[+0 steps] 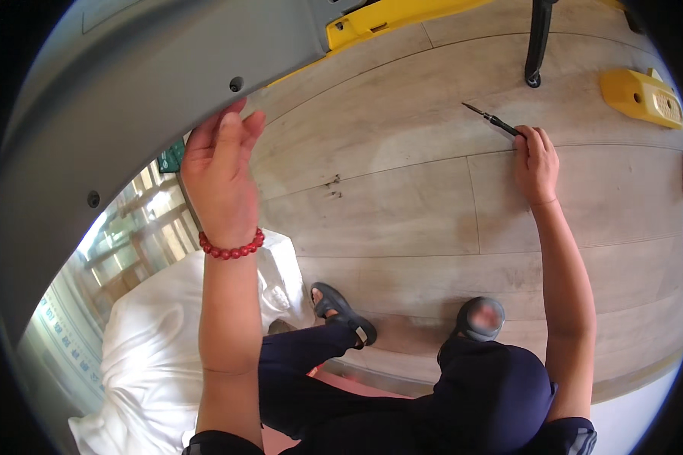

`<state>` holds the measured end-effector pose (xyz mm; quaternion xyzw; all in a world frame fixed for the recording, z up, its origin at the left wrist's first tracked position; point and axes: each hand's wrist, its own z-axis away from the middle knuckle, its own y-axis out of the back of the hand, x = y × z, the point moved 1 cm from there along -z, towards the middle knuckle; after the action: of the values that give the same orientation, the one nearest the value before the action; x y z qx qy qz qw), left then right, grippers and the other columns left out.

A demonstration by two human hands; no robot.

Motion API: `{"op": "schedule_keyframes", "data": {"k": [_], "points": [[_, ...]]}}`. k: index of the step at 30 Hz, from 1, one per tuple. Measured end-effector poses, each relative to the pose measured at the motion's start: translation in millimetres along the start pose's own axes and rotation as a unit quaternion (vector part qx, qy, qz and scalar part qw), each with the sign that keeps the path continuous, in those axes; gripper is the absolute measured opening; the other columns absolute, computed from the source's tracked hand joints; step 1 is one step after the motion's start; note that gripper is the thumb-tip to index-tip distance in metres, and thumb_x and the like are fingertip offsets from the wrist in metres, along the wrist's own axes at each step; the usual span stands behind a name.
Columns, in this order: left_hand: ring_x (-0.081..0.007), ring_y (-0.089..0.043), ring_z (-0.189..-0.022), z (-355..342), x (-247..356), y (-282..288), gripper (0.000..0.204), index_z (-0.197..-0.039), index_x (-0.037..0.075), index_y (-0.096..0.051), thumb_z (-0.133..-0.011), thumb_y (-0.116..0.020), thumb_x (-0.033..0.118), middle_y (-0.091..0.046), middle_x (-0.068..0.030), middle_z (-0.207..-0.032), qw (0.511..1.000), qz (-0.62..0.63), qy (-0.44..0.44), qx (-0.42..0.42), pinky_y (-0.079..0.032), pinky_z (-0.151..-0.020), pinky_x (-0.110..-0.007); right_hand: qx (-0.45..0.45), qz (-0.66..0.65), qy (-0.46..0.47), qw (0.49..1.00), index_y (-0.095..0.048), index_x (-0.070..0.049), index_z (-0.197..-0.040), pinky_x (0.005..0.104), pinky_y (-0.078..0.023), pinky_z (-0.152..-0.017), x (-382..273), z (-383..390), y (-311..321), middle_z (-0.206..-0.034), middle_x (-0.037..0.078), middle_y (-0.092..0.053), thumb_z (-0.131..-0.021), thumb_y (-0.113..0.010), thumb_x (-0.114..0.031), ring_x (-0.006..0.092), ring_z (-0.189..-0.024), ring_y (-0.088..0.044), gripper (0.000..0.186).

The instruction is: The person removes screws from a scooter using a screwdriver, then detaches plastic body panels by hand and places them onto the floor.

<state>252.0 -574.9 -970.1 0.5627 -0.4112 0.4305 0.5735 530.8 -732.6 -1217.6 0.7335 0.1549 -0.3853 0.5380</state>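
Note:
My right hand (537,163) is closed around the black handle of a thin screwdriver (495,120), held out over the wooden floor with its tip pointing left and away. Up at the lower edge of a large grey panel (155,98), my left hand (224,171) has its fingers partly spread, some tucked behind the edge. I see nothing held in it, though the hidden fingertips may touch the panel. One dark screw hole (236,84) sits just above those fingers, another hole (93,199) farther down the panel. A red bead bracelet (232,246) circles my left wrist.
A yellow part (642,98) lies on the floor at the far right, near a black leg (537,45). Several tiny screw-like pieces (334,188) lie mid-floor. White cloth (159,334) covers something at left. A yellow strip (402,19) borders the panel.

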Motion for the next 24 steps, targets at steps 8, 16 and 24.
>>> {"op": "schedule_keyframes", "data": {"k": [8,16,24], "points": [[-0.0211,-0.062,-0.092,1.9,3.9,-18.2,0.017,-0.105,-0.004,-0.057,-0.090,-0.053,0.004,-0.063,-0.0105,-0.102,0.996,0.046,-0.004,0.075,-0.047,-0.092,-0.036,0.005,-0.028,0.003,1.000,-0.059,-0.006,-0.096,0.0373,-0.046,-0.068,-4.3,-5.1,4.8,-0.088,0.011,-0.060,-0.086,-0.054,-0.009,0.0311,-0.080,-0.057,0.012],[-0.0228,-0.062,-0.093,-7.2,8.3,-20.0,0.016,-0.103,-0.003,-0.057,-0.089,-0.055,0.003,-0.063,-0.0108,-0.102,0.996,0.076,0.010,0.048,-0.047,-0.094,-0.038,0.004,-0.043,0.002,0.999,-0.060,-0.005,-0.096,0.0370,-0.046,-0.069,-1.7,-3.8,6.1,-0.091,0.011,-0.060,-0.087,-0.053,-0.010,0.0318,-0.082,-0.058,0.012],[-0.0254,-0.061,-0.096,-7.3,4.5,-14.7,0.019,-0.106,-0.003,-0.057,-0.088,-0.052,-0.002,-0.062,-0.0109,-0.103,0.998,0.063,0.010,0.019,-0.045,-0.096,-0.040,0.006,-0.041,0.011,0.999,-0.060,-0.005,-0.096,0.0361,-0.046,-0.071,-4.1,-4.2,8.6,-0.090,0.011,-0.060,-0.087,-0.054,-0.012,0.0311,-0.083,-0.058,0.012]]}}
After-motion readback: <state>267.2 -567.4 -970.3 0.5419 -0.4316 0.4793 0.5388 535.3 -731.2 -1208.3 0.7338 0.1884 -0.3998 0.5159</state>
